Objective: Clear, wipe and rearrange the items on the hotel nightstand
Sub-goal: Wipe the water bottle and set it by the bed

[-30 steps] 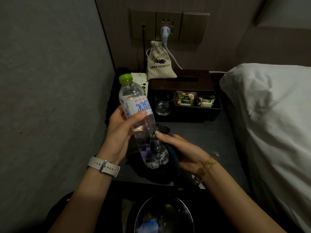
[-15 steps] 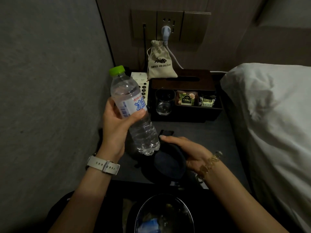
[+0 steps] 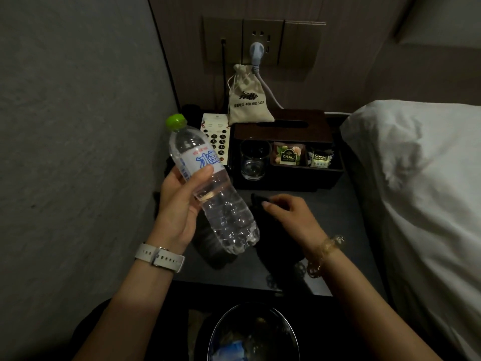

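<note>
Our left hand grips the bottle around its label, holding it tilted above the bench, green cap up and to the left. Our right hand pinches a dark cloth lying on the bench just right of the bottle's base. Behind stand a black tray with a glass and tea packets, a remote and a cloth pouch. A bin sits below the bench edge
</note>
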Action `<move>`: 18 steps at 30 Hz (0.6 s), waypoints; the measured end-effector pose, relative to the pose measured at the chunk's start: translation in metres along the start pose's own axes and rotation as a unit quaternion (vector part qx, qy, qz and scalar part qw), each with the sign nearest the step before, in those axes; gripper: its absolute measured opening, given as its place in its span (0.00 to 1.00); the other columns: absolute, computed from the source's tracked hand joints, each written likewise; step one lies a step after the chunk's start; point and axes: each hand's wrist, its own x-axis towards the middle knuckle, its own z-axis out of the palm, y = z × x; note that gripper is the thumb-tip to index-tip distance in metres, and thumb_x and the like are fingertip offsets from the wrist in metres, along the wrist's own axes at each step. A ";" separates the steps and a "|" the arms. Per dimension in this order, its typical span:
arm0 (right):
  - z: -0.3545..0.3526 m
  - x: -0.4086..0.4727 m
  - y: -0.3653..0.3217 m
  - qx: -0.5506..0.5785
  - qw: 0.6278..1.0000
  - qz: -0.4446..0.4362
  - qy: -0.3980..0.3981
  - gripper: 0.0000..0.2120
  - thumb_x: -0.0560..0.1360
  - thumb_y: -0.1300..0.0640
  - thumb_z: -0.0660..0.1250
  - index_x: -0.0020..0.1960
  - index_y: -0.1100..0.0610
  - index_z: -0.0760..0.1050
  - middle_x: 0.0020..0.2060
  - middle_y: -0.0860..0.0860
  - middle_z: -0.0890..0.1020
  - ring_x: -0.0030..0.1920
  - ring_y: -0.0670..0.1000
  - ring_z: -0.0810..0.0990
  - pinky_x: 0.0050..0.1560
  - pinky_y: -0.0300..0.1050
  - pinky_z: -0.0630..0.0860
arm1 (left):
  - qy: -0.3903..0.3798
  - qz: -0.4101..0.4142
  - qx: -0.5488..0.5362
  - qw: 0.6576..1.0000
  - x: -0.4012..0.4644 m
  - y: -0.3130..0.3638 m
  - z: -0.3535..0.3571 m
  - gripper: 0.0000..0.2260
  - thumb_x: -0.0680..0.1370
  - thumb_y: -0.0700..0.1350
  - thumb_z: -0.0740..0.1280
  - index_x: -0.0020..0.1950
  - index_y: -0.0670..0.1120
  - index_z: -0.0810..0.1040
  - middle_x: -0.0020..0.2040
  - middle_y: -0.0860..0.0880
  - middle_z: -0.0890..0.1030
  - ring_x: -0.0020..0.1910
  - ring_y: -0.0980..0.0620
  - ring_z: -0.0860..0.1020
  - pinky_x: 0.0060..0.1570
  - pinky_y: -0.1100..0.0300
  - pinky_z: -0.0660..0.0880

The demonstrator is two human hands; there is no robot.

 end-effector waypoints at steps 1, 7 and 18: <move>-0.001 -0.001 -0.001 -0.053 0.997 -0.036 0.037 0.17 0.77 0.51 0.67 0.62 0.58 0.77 0.55 0.51 0.80 0.58 0.49 0.77 0.60 0.46 0.74 | -0.006 -0.005 0.007 1.000 0.000 -0.001 0.002 0.23 0.70 0.43 0.74 0.63 0.41 0.74 0.58 0.39 0.80 0.55 0.44 0.80 0.54 0.50 0.79; -0.004 -0.022 -0.018 0.040 0.983 -0.171 -0.059 0.17 0.74 0.51 0.71 0.61 0.53 0.78 0.52 0.47 0.84 0.53 0.42 0.81 0.55 0.37 0.77 | -0.034 -0.027 0.036 0.998 0.001 -0.012 0.013 0.25 0.68 0.41 0.73 0.65 0.40 0.74 0.59 0.38 0.81 0.55 0.43 0.82 0.53 0.51 0.81; -0.006 -0.023 -0.007 -0.012 0.988 -0.151 0.037 0.26 0.61 0.52 0.80 0.57 0.51 0.75 0.46 0.45 0.84 0.47 0.40 0.83 0.50 0.42 0.82 | -0.123 -0.031 0.092 0.988 -0.005 -0.036 0.055 0.28 0.65 0.40 0.77 0.64 0.45 0.74 0.56 0.45 0.83 0.57 0.47 0.82 0.54 0.55 0.80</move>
